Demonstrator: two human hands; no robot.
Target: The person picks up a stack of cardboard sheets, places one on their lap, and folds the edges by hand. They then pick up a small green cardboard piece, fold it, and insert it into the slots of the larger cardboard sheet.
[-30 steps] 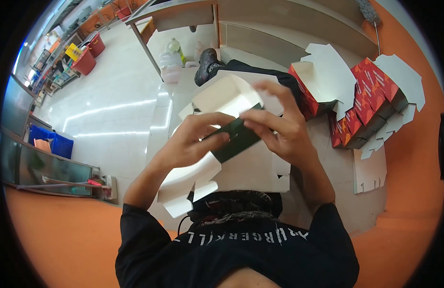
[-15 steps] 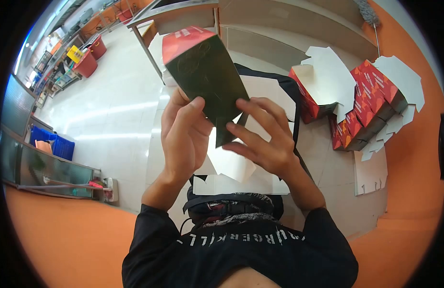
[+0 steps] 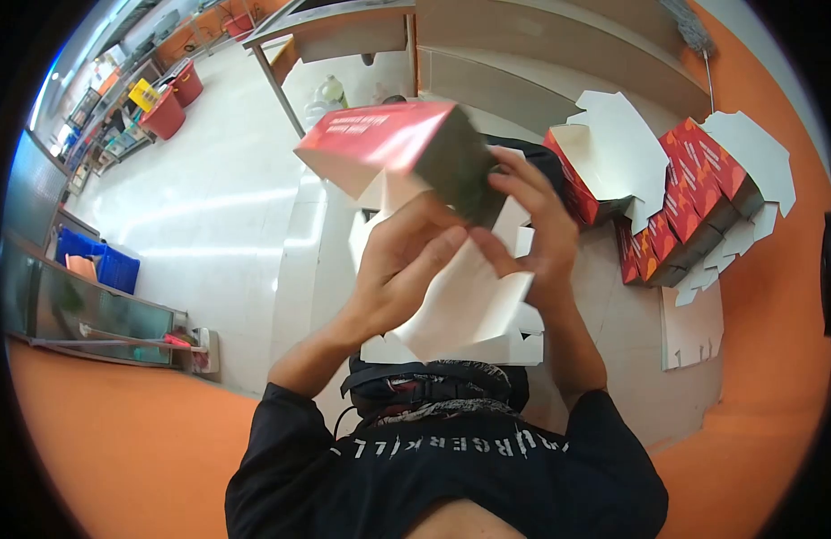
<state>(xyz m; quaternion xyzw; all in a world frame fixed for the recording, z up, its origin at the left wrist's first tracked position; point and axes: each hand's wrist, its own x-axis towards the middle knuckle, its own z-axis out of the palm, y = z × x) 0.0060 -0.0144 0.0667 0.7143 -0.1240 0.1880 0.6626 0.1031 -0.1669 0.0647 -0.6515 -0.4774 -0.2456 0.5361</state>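
A red and dark green cardboard box (image 3: 380,135) with a white inside is held up in front of me, tilted, its white lid flap hanging toward my body. My left hand (image 3: 406,260) grips its near edge, thumb and fingers closed at the fold. On the dark end panel lie the fingers of my right hand (image 3: 532,225), with the thumb at the lower corner close to the left thumb. Part of the box is blurred by motion. Below the hands, white cardboard (image 3: 451,349) lies in front of my lap.
To the right stand an open red box (image 3: 604,162) and a row of nested red boxes (image 3: 694,198) with white flaps. Flat white card (image 3: 694,328) leans near the orange wall (image 3: 775,332). A metal-legged table (image 3: 335,36) stands ahead; a blue crate (image 3: 117,272) is far left.
The box has been turned so its red side and white interior now show, and its lid flap hangs toward me. My left hand has moved right, nearer the right hand.
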